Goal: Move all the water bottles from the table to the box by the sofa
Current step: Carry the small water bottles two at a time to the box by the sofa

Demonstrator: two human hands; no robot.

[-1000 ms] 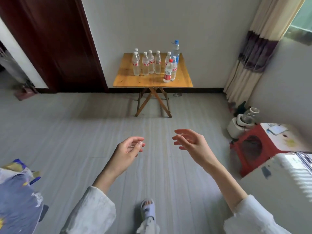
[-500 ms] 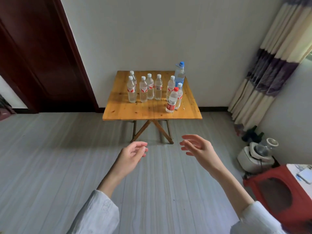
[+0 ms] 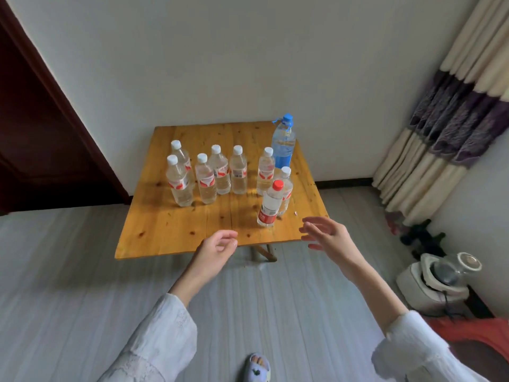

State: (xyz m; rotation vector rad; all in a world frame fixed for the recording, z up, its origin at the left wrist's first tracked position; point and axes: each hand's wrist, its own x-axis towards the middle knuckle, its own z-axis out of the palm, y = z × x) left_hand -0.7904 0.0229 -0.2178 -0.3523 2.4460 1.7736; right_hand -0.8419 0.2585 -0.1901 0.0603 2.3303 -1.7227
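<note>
Several clear water bottles stand upright on a wooden folding table (image 3: 170, 232). Most have white caps, such as the front-left one (image 3: 179, 183). A red-capped bottle (image 3: 270, 204) stands nearest the front right. A taller blue-capped bottle (image 3: 283, 142) stands at the back right. My left hand (image 3: 217, 248) hovers at the table's front edge, fingers loosely curled, holding nothing. My right hand (image 3: 327, 234) hangs open just right of the red-capped bottle, not touching it. The box and sofa are out of view.
A dark red door (image 3: 41, 133) is at the left, a striped curtain (image 3: 451, 128) at the right. A white appliance with a glass jar (image 3: 440, 277) sits on the floor at the right, beside a red stool (image 3: 473, 334). My slippered foot (image 3: 257, 368) shows below.
The table and bottles have come much closer and larger in view. Both hands now reach up to the table's front edge, still holding nothing.
</note>
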